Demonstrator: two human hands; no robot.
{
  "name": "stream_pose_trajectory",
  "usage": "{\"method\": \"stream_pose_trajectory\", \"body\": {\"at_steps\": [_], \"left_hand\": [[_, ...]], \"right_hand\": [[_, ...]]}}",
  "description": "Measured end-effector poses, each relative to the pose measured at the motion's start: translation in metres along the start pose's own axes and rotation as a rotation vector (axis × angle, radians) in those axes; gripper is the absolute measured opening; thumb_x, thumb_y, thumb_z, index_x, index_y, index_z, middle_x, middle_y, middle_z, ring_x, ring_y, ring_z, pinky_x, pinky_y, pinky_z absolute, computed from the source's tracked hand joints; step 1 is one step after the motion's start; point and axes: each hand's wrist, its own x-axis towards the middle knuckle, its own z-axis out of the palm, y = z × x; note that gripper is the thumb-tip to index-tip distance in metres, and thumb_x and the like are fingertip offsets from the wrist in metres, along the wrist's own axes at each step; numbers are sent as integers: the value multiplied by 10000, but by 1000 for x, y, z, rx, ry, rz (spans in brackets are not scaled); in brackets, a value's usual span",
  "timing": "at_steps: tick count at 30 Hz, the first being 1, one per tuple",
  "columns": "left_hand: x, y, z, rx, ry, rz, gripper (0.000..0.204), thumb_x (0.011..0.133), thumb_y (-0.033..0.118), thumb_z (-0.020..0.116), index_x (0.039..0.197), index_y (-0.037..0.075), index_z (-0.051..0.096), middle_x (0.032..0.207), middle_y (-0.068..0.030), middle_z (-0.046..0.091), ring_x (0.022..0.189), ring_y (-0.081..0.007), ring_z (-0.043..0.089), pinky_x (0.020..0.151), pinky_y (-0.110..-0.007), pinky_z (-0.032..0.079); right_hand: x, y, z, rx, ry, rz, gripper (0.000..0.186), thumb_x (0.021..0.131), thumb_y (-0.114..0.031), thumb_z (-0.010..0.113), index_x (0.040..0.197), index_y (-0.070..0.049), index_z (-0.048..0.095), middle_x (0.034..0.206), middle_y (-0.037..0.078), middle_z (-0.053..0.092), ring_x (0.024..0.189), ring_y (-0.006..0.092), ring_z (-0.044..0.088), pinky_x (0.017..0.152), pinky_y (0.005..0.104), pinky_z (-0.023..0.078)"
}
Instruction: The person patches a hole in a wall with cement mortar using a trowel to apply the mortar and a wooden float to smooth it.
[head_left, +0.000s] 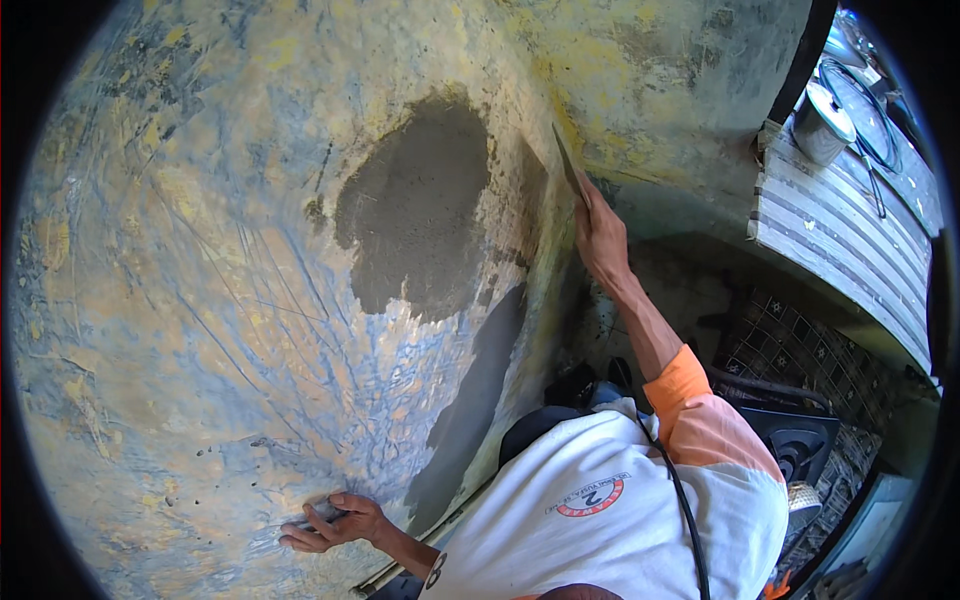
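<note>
A worn wall (200, 330), mottled yellow, orange and blue-grey, fills the left and middle of the head view. A dark grey patch of smooth mortar (420, 205) lies on it. My right hand (600, 232) reaches up and is closed around a trowel (566, 158), whose thin blade shows edge-on by the inner wall corner. Low on the left, my left hand (335, 523) is close to the wall, its fingers curled about a small grey lump (326, 509), perhaps mortar. Whether that hand touches the wall I cannot tell.
A corrugated sheet (850, 245) juts out at the right, with a pale lidded bucket (824, 125) and a dark coiled cable (858, 105) on it. Below my right arm stands a black stove (795, 445). Another grey strip (465, 410) runs down the wall beside my torso.
</note>
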Motion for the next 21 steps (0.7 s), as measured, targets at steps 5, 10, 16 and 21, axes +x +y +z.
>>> {"method": "stream_pose_trajectory", "body": {"at_steps": [5,10,16,21], "left_hand": [[4,3,6,0,-10,1,385,1095,338,526,1421,132,512,1647,-181,358,1576,-434,257,1225,-608,262],[2,1,2,-27,18,-15,388,1093,345,531,1415,129,521,1640,-180,364,1579,-435,253,1222,-609,266],[3,6,7,-23,29,-32,404,1077,362,579,1408,132,550,1606,-164,431,1553,-440,328,1225,-618,260],[-14,-6,-1,-66,18,-45,403,1055,362,625,1390,145,567,1565,-175,493,1531,-459,369,1236,-621,240]], "right_hand": [[-56,-54,43,109,4,-213,494,923,-50,668,1407,-124,600,1158,241,701,1007,459,702,811,505,607],[-129,-104,2,61,-284,-377,610,849,-25,717,1442,-93,595,1249,181,729,1062,374,746,861,443,641],[-81,-112,14,123,-88,-49,511,902,27,660,1402,-66,622,1107,231,717,923,404,740,791,441,618],[-141,-182,12,205,-63,-424,521,888,-22,679,1403,-74,621,1086,212,743,841,418,749,747,464,642]]}}
